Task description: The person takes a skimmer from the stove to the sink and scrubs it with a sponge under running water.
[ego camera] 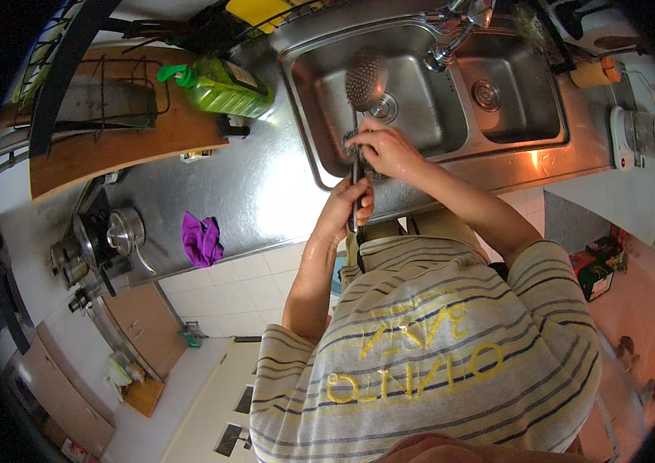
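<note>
My left hand (346, 207) grips the dark handle of a perforated metal skimmer (366, 83). The skimmer's round head is over the larger basin of a stainless steel double sink (420, 127), beside the drain. My right hand (390, 151) pinches a steel wool scrubber (353, 142) against the skimmer's shaft, just above the left hand. Both hands look wet. Above the sink's divider hangs a chrome faucet (442, 57); whether water runs from it cannot be made out.
Left of the sink stands a green pump bottle (229, 89), near a wooden shelf (130, 165). A purple cloth (201, 238) lies by the counter's front edge. Farther left, a small metal pot (126, 231) sits near the stove. An orange-capped jar (595, 73) is at the right.
</note>
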The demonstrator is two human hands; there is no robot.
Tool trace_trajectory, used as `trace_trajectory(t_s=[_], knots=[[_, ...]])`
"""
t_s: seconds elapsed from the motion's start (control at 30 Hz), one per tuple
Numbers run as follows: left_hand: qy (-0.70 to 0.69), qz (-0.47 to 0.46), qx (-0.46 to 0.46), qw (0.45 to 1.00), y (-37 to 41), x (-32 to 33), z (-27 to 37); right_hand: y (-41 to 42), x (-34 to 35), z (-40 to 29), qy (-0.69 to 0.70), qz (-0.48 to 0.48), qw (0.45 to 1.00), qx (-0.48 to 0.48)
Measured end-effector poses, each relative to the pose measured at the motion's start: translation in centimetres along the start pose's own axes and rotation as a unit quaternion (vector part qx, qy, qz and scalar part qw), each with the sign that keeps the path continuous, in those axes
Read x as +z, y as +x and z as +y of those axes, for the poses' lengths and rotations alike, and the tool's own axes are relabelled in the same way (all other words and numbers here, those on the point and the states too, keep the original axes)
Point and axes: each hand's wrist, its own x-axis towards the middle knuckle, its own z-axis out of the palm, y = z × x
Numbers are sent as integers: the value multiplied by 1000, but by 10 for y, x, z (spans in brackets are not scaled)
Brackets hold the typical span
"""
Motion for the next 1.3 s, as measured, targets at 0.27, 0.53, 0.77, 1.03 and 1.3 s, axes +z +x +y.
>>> trace_trajectory(t_s=[0.27, 0.53, 0.77, 1.03, 1.3], knots=[[253, 108, 105, 956, -3, 16, -15, 4, -4, 11, -103, 68, 992, -12], [485, 243, 322, 776, 4, 3, -25, 3, -16, -3, -31, 112, 993, -2], [415, 230, 245, 845, -7, 10, -29, 18, -46, 31, 219, 224, 944, 102], [354, 224, 302, 856, -17, 16, -26, 5, -68, 1, 414, 80, 885, 198], [360, 215, 302, 856, -17, 19, -27, 23, -55, -1, 73, 192, 978, 31]])
